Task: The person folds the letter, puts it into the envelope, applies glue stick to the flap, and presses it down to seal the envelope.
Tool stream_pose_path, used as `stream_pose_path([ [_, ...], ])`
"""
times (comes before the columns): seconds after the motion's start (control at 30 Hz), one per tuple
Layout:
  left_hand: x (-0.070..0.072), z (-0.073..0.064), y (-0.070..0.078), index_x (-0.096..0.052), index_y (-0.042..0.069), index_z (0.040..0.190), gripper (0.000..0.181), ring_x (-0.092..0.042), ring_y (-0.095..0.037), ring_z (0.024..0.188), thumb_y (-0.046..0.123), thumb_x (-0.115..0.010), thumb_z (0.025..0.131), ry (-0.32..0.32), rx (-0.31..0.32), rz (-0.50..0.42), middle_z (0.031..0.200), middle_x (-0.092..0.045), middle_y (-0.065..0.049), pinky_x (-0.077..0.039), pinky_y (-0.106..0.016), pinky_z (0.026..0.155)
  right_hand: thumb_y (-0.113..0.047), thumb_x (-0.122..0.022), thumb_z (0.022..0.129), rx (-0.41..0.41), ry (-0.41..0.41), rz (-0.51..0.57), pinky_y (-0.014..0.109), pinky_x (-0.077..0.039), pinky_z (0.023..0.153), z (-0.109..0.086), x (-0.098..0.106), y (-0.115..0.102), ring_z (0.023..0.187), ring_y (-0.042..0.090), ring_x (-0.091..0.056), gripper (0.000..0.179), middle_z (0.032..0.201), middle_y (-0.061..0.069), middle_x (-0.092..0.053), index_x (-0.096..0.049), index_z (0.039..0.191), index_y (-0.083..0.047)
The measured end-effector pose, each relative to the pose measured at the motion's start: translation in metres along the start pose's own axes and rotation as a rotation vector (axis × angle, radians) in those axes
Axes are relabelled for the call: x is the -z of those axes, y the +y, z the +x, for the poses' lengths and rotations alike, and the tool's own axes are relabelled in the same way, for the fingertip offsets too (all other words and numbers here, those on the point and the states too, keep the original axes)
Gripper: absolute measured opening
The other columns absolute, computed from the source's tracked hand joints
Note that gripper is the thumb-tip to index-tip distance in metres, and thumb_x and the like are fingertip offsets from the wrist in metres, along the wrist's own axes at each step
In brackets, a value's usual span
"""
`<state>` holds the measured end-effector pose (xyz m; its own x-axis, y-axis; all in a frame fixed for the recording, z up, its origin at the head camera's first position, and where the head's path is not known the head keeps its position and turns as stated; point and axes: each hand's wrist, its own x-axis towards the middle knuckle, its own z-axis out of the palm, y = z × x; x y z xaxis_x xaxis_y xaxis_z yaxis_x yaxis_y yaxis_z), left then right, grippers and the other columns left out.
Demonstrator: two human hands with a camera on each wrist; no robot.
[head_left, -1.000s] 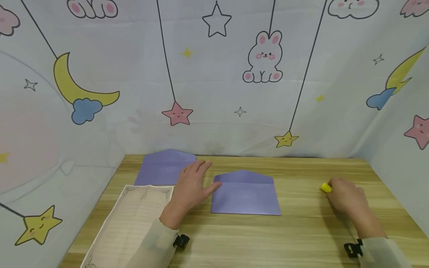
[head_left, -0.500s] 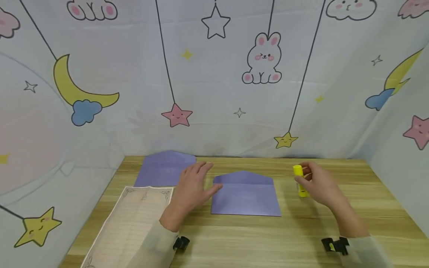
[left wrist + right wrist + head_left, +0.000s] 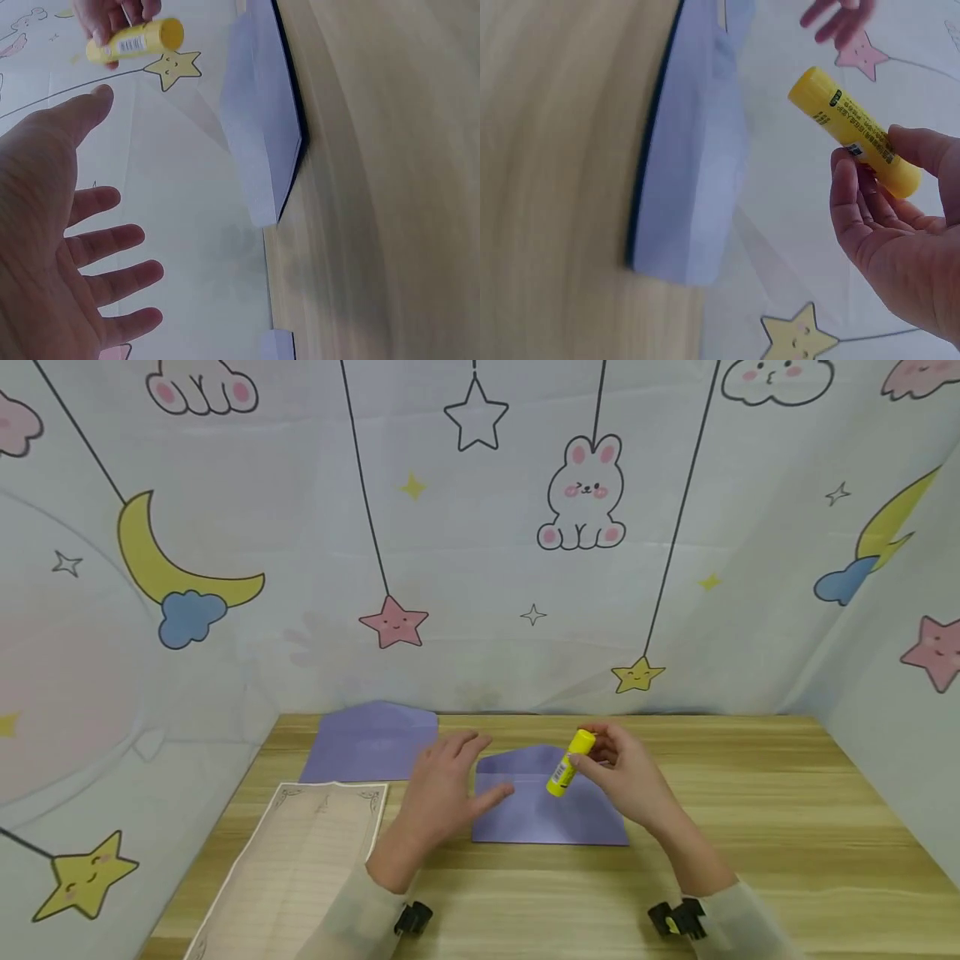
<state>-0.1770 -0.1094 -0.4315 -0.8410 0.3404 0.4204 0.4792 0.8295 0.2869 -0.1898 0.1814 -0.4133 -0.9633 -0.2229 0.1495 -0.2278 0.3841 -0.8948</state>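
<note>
A yellow glue stick (image 3: 572, 763) is pinched between the thumb and fingers of my right hand (image 3: 630, 777), tilted above the nearer purple envelope (image 3: 525, 814). In the right wrist view the glue stick (image 3: 855, 131) shows dark print, and both its ends look covered. That envelope lies on the table with its pointed flap unfolded away from me. My left hand (image 3: 442, 797) hovers at the envelope's left side with fingers spread and nothing held. The left wrist view shows the left hand's fingers (image 3: 124, 281) apart from the envelope (image 3: 262, 112).
A second purple envelope (image 3: 367, 743) lies at the table's back left, flap unfolded. A lined sheet of letter paper (image 3: 300, 860) with ornate corners lies in front of it, partly under the left forearm. A patterned white cloth (image 3: 465, 543) hangs behind the wooden table (image 3: 750, 860).
My right hand has carried the glue stick from the table's right side leftward to above the nearer envelope, lifting and tilting it. The left hand has shifted slightly right.
</note>
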Motion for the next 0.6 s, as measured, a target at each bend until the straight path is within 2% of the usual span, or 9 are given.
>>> stream_pose_path([
  [0.17, -0.004, -0.001, 0.009, -0.065, 0.010, 0.142, 0.075, -0.058, -0.033, 0.133, 0.061, -0.080, 0.089, 0.015, -0.031, -0.022, 0.141, -0.064, -0.011, -0.046, -0.060, 0.108, -0.013, -0.077, 0.100, -0.016, 0.000, 0.086, 0.026, -0.059, 0.086, -0.001, -0.017, -0.003, 0.106, 0.028, -0.068, 0.044, 0.121, 0.016, -0.069, -0.057, 0.136, 0.002],
  [0.33, -0.011, -0.002, 0.018, -0.067, 0.010, 0.140, 0.073, -0.061, -0.031, 0.129, 0.057, -0.085, 0.087, 0.025, -0.060, -0.075, 0.137, -0.066, -0.008, -0.050, -0.057, 0.106, -0.012, -0.079, 0.098, -0.051, -0.037, 0.185, 0.028, -0.060, 0.086, -0.002, -0.025, -0.002, 0.105, 0.027, -0.069, 0.044, 0.121, 0.017, -0.069, -0.057, 0.132, 0.004],
  [0.47, -0.017, -0.003, 0.024, -0.069, 0.009, 0.136, 0.069, -0.065, -0.028, 0.122, 0.052, -0.088, 0.086, 0.061, -0.115, -0.103, 0.131, -0.068, -0.006, -0.053, -0.050, 0.103, -0.012, -0.080, 0.097, -0.071, -0.064, 0.247, 0.028, -0.060, 0.087, -0.002, -0.029, -0.002, 0.105, 0.026, -0.071, 0.046, 0.120, 0.017, -0.069, -0.056, 0.132, 0.005],
  [0.6, -0.016, -0.003, 0.031, -0.069, 0.008, 0.135, 0.064, -0.067, -0.027, 0.117, 0.043, -0.091, 0.086, 0.103, -0.156, -0.118, 0.128, -0.069, -0.005, -0.056, -0.044, 0.101, -0.009, -0.080, 0.097, -0.064, -0.087, 0.304, 0.028, -0.060, 0.087, -0.005, -0.034, -0.004, 0.105, 0.027, -0.071, 0.045, 0.117, 0.019, -0.068, -0.054, 0.130, 0.007],
])
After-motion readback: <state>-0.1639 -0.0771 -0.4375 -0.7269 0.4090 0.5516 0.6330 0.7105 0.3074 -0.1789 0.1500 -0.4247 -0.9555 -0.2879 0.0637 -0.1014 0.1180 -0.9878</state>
